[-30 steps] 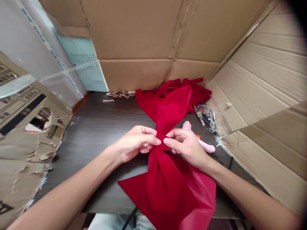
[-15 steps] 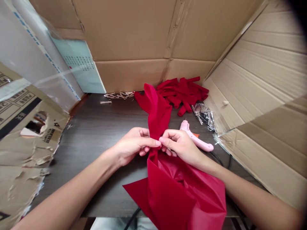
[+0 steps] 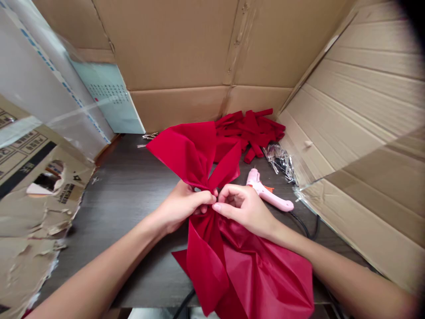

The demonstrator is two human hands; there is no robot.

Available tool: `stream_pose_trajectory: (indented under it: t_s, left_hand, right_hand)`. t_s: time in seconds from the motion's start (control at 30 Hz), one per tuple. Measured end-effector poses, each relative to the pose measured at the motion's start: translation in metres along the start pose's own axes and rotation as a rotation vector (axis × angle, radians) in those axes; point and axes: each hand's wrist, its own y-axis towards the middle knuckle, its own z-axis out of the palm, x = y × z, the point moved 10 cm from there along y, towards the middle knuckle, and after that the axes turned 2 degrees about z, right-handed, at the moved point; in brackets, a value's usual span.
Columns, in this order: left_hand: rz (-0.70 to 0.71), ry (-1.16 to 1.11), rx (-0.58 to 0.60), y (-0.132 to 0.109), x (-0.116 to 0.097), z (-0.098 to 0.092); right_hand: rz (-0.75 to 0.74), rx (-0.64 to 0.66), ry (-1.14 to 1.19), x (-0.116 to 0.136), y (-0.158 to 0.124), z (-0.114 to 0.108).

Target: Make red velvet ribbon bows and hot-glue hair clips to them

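Note:
A large piece of red fabric is pinched into a narrow waist at the middle of the table, like a bow. Its upper part fans out toward the back, and its lower folds hang over the front edge. My left hand is closed around the waist from the left, thumb on top. From the right, my right hand pinches at the same spot, thumb and forefinger close to the left thumb. What lies between the right fingertips is too small to make out.
A pink glue gun with a black cord lies right of my hands. Behind it are rolled red fabric strips and a pile of silvery metal wires or clips. Cardboard walls enclose the dark table; a pale blue sheet stands back left.
The upper fabric has spread wide to the left, where it was a narrow upright fold. The lower folds have shifted left. Both hands have moved slightly left and stay at the waist.

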Motion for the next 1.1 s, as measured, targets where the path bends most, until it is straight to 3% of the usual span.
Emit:
stream_pose_trajectory:
  t_s: [0.27,0.47,0.67,0.9,1.1]
  left_hand:
    - [-0.039,-0.037,0.042,0.000,0.007,0.009]
    - [-0.053,-0.090,-0.011,0.001,0.011,0.004]
    - [-0.084,-0.164,-0.021,0.003,0.016,0.004]
    - [-0.047,-0.075,0.001,0.004,0.015,0.005]
    - [-0.058,-0.020,0.015,0.001,0.015,0.006]
  right_hand:
    - [-0.198,-0.081,-0.094,0.026,-0.007,-0.004]
    - [-0.115,-0.055,-0.001,0.014,-0.008,0.000]
    - [-0.134,-0.072,0.062,0.016,-0.008,-0.005]
    - [-0.066,0.006,0.302,0.012,-0.007,0.005]
    - [-0.092,0.029,0.412,0.018,-0.008,0.008]
